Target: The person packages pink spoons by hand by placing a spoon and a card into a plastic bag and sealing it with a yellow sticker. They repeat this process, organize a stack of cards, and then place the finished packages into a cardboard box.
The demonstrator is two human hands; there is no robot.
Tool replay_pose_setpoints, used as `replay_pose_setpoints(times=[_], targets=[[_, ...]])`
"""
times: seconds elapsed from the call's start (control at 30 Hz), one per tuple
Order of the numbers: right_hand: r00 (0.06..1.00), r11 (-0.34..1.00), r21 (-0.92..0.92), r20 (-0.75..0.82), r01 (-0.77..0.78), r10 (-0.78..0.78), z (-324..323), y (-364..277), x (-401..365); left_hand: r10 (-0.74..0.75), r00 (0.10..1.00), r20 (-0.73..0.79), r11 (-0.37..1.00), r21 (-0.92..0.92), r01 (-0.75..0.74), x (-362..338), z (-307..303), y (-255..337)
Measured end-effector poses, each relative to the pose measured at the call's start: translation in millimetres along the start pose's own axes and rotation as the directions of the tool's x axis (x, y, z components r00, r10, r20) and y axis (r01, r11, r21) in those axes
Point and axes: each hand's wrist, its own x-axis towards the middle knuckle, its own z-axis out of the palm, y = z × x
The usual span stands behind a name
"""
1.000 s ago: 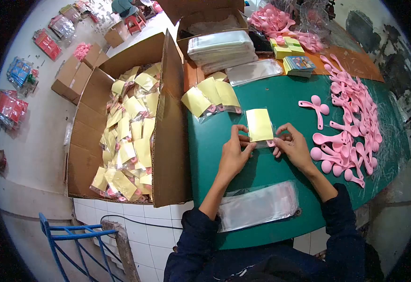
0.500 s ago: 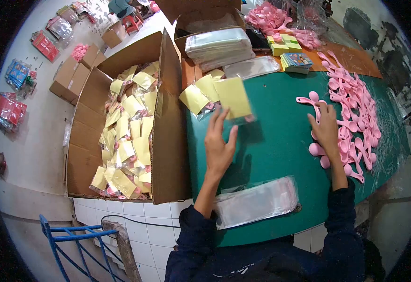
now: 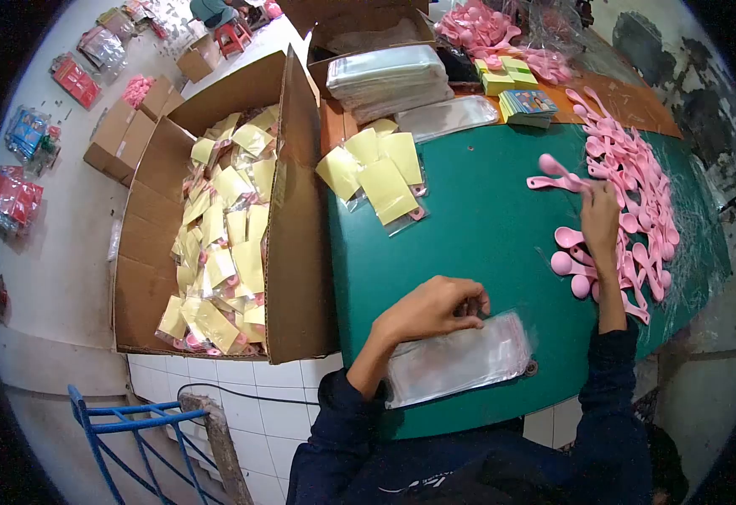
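Note:
My right hand [image 3: 601, 220] is at the left edge of a heap of pink plastic spoons [image 3: 637, 185]. Its fingers are closed on a pink spoon [image 3: 560, 171], whose round bowl points up and left. Another spoon [image 3: 544, 182] lies against it. Over the upper edge of a stack of clear plastic bags [image 3: 460, 362] hangs my left hand [image 3: 437, 310], fingers bent, thumb apart from them, nothing visible between. Several filled packets with yellow cards [image 3: 387, 192] lie on the green table's far left, a pink end showing beneath one card.
A tall cardboard box [image 3: 300, 252] holding many yellow-card packets stands left of the green table [image 3: 486, 227]. Bag stacks [image 3: 389, 76], small card stacks [image 3: 528, 108] and more pink spoons [image 3: 477, 29] line the back. A blue metal frame [image 3: 132, 412] stands lower left; a person sits far back.
A yellow-card packet has come to rest on the others at the left. My left hand has moved down to the bag stack. My right hand has closed on a spoon, now tilted up.

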Motion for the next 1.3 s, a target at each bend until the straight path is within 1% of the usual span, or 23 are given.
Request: replay_pose_setpoints(times=[0.07, 0.1, 0.13, 0.17, 0.2, 0.23, 0.27, 0.3, 0.37, 0.4, 0.43, 0.5, 0.53, 0.63, 0.7, 0.8, 0.9, 1.0, 1.1, 1.13, 1.2, 1.23, 1.3], targets=[[0.987, 0.991, 0.105, -0.146, 0.082, -0.066, -7, -14, 4, 0.101, 0.987, -0.126, 0.994, -0.034, -0.106, -2, -3, 2], [0.971, 0.98, 0.154, -0.219, 0.127, -0.091, -11, -22, 5, 0.087, 0.979, -0.182, 0.992, -0.072, -0.102, -2, -3, 1], [0.994, 0.93, 0.367, -0.107, 0.021, 0.019, -17, -34, 3, 0.071, 0.969, -0.237, 0.989, -0.11, -0.099, -1, -3, -2], [0.999, 0.841, 0.54, -0.001, -0.041, 0.049, -18, -41, 0, 0.052, 0.956, -0.289, 0.984, -0.148, -0.098, -1, -3, -5], [0.992, 0.718, 0.686, 0.108, -0.117, 0.058, -18, -46, -3, -0.033, 0.957, -0.289, 0.987, -0.157, -0.013, -1, -5, -8], [0.975, 0.569, 0.797, 0.217, -0.204, 0.045, -18, -52, -5, -0.106, 0.939, -0.327, 0.944, -0.329, -0.008, 1, -5, -13], [0.97, 0.481, 0.859, 0.234, -0.177, -0.062, -17, -59, -8, -0.184, 0.918, -0.351, 0.872, -0.489, -0.013, 4, -3, -19], [0.968, 0.47, 0.864, 0.242, -0.181, -0.073, -14, -63, -11, -0.263, 0.895, -0.36, 0.773, -0.634, -0.028, 6, -3, -22], [0.962, 0.452, 0.872, 0.256, -0.187, -0.095, -8, -67, -18, -0.3, 0.878, -0.373, 0.725, -0.687, -0.044, 7, -6, -23], [0.952, 0.497, 0.845, 0.288, -0.2, -0.106, -13, -71, -20, -0.315, 0.87, -0.38, 0.709, -0.703, -0.05, 7, -6, -25], [0.956, 0.479, 0.856, 0.276, -0.195, -0.103, -13, -76, -22, -0.331, 0.861, -0.386, 0.692, -0.72, -0.057, 7, -7, -26], [0.963, 0.444, 0.877, 0.252, -0.186, -0.093, -12, -83, -24, -0.333, 0.845, -0.418, 0.717, -0.694, -0.061, 8, -7, -26], [0.965, 0.469, 0.864, 0.249, -0.184, -0.079, -12, -83, -24, -0.333, 0.837, -0.433, 0.73, -0.681, -0.062, 8, -8, -27], [0.968, 0.542, 0.822, 0.244, -0.177, -0.054, -11, -81, -25, -0.299, 0.852, -0.43, 0.791, -0.611, -0.031, 9, -8, -29], [0.968, 0.587, 0.793, 0.244, -0.162, -0.063, -11, -81, -25, -0.29, 0.872, -0.394, 0.77, -0.637, -0.032, 9, -9, -24], [0.968, 0.452, 0.876, 0.234, -0.169, -0.091, -12, -84, -26, -0.275, 0.897, -0.347, 0.762, -0.647, -0.017, 9, -9, -23], [0.957, 0.403, 0.899, 0.247, -0.17, -0.149, -18, -88, -28, -0.286, 0.897, -0.337, 0.774, -0.633, 0.009, 9, -9, -23], [0.918, 0.435, 0.86, 0.365, -0.268, -0.155, -21, -94, -32, -0.286, 0.894, -0.345, 0.792, -0.61, 0.018, 9, -9, -24], [0.896, 0.473, 0.841, 0.394, -0.261, -0.206, -22, -98, -33, -0.276, 0.898, -0.343, 0.786, -0.618, 0.006, 11, -7, -25], [0.893, 0.497, 0.839, 0.378, -0.22, -0.244, -22, -98, -34, -0.273, 0.9, -0.341, 0.78, -0.626, 0.0, 12, -6, -25], [0.881, 0.538, 0.832, 0.349, -0.135, -0.318, -21, -97, -35, -0.22, 0.897, -0.383, 0.791, -0.608, -0.065, 15, -3, -21], [0.894, 0.522, 0.834, 0.359, -0.179, -0.267, -22, -99, -37, -0.194, 0.895, -0.403, 0.796, -0.598, -0.097, 15, -2, -20], [0.91, 0.481, 0.836, 0.381, -0.263, -0.165, -22, -106, -41, -0.242, 0.896, -0.371, 0.848, -0.53, 0.009, 15, -3, -25]])
